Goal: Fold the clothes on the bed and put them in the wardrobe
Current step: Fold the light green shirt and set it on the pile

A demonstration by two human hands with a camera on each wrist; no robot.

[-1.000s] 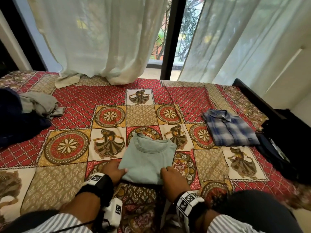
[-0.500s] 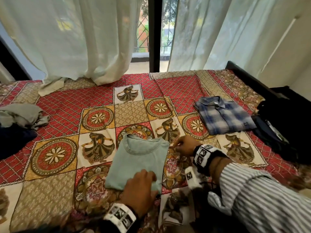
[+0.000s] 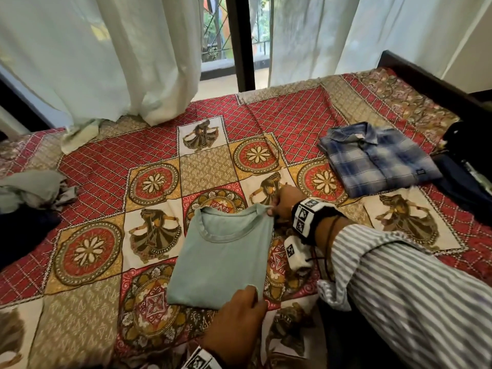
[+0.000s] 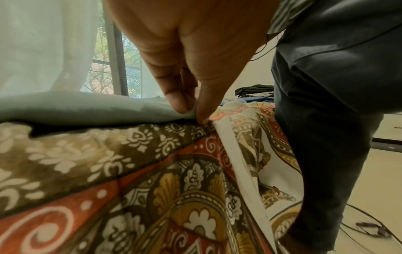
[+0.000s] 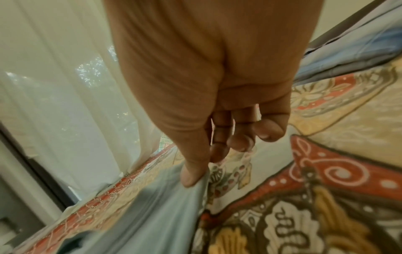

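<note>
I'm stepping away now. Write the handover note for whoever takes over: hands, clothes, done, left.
Left hand pinches the near right corner of the folded pale green cotton T-shirt; right hand pinches its far right corner by the collar.
T-shirt lies mid-bed on the patterned red bedspread.
Done: folded blue plaid shirt at right.
Left: crumpled grey garment at left unfolded; nothing in the wardrobe yet.

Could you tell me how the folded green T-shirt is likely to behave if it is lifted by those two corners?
The green T-shirt will probably sag and unfold, since its cloth puckers at the right hand grip. It looks light: the left hand lifts a corner by a pinch.
</note>
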